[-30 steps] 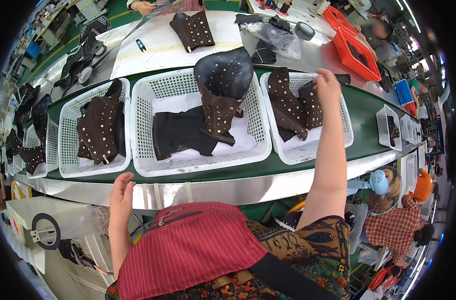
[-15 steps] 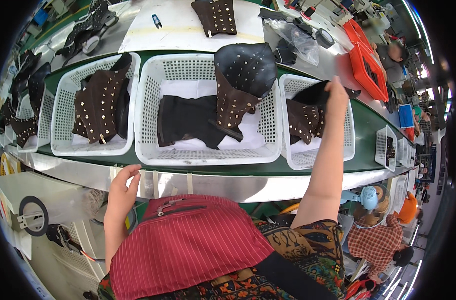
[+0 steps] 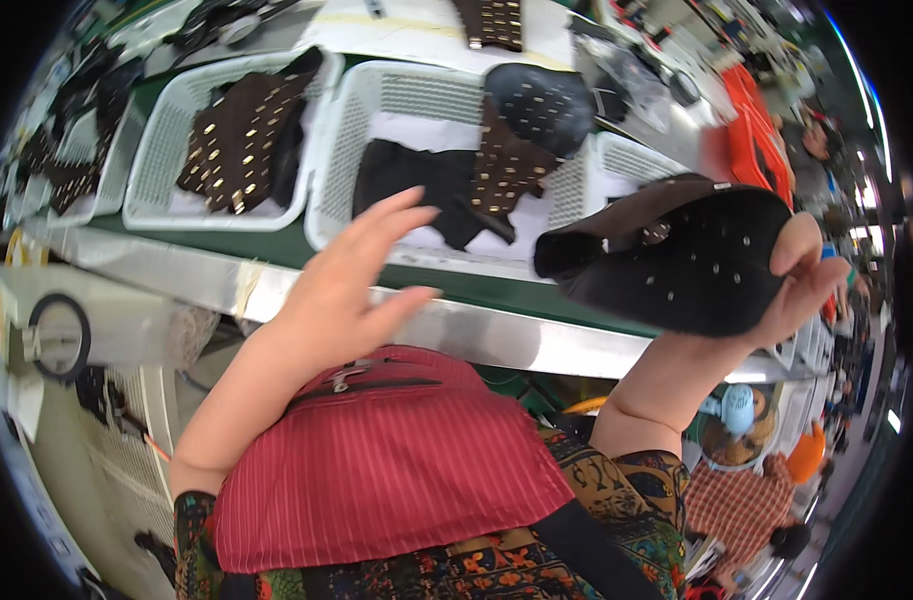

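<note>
My right hand grips the edge of a dark studded boot upper, held up in front of the right-hand basket. Its black inner side with small metal dots faces me. My left hand is in the air before the middle basket, fingers spread and holding nothing. In that basket lie a plain black boot upper and a brown studded one with a shiny black top. The held piece hides most of the right-hand basket.
On the left stands a white basket with brown studded uppers. A metal edge runs along the bench's near side. Red crates stand at the far right. A small blue fan and co-workers are at right.
My right hand has lifted the boot upper out of the right-hand basket and brought it nearer and rightward. My left hand has risen and moved right, fingers spreading. The view has shifted.
</note>
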A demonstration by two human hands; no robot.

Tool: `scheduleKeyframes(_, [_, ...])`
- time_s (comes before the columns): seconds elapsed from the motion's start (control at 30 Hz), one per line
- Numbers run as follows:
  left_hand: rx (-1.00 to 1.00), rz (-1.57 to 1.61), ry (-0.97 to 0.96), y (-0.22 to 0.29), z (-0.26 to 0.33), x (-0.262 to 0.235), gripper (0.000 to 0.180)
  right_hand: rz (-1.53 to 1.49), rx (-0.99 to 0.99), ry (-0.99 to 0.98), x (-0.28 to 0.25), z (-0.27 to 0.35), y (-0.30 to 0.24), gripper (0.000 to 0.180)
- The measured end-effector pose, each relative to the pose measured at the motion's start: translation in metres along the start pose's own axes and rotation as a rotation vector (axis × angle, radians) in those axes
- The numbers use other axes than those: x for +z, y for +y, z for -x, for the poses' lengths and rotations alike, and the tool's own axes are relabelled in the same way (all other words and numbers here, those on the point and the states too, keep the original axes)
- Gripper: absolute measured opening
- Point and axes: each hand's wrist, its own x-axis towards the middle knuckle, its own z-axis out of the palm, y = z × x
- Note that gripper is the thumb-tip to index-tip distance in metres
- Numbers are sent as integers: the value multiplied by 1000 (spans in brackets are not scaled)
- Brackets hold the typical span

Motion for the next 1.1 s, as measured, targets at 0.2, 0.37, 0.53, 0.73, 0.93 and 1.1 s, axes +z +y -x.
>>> scheduleKeyframes(0.2, [50,213,110,10,31,-3,70,85,77,-71,83,20,37,40])
scheduleKeyframes(0.37, [-25,273,390,-8,93,-9,37,148,134,-150,163,53,56,32])
scheduleKeyframes(0.53, [-177,256,353,2,182,-48,41,210,91,-224,250,94,48,28])
scheduleKeyframes(0.73, [38,327,630,-7,309,-106,38,325,-1,-243,364,139,9,28])
scheduleKeyframes(0.93, [-102,-42,860,5,480,-162,31,586,22,-736,453,139,22,33])
scheduleKeyframes(1.1, [-344,-284,959,23,575,-174,28,737,-88,-946,565,169,46,33])
